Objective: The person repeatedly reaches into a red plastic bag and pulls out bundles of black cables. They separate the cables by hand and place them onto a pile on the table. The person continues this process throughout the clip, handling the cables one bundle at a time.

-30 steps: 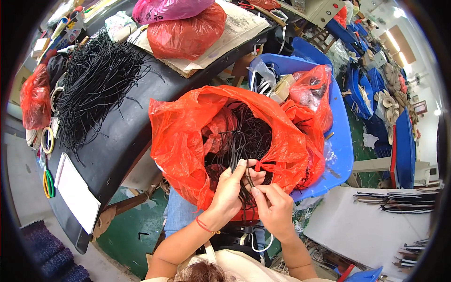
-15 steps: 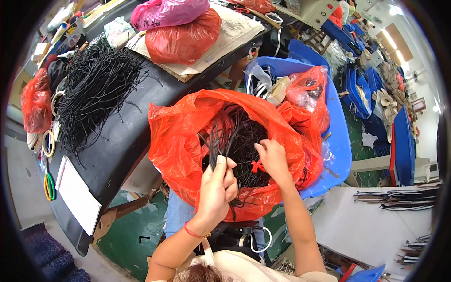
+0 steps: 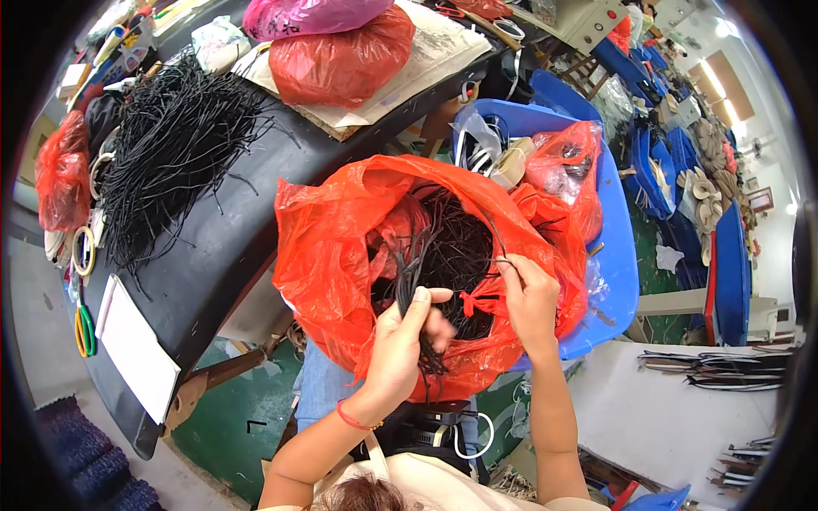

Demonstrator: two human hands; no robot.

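A big red plastic bag (image 3: 328, 255) sits open in front of me, full of thin black cords (image 3: 456, 251). My left hand (image 3: 405, 341) is closed around a bunch of black cords (image 3: 409, 277) that sticks up above its fist and hangs below it. My right hand (image 3: 528, 302) reaches into the bag's right side and pinches a single thin black cord between its fingertips. A red band circles my left wrist.
A black curved table (image 3: 213, 255) on the left carries a large heap of black cords (image 3: 170, 145), tape rolls, scissors and a white sheet. Red and pink filled bags (image 3: 341, 60) lie on cardboard behind. A blue tub (image 3: 618, 255) stands to the right, a white table at lower right.
My hands have parted: the left has lifted a bunch of cords out of the bag, and the right has gone further into the bag's right side to take one cord.
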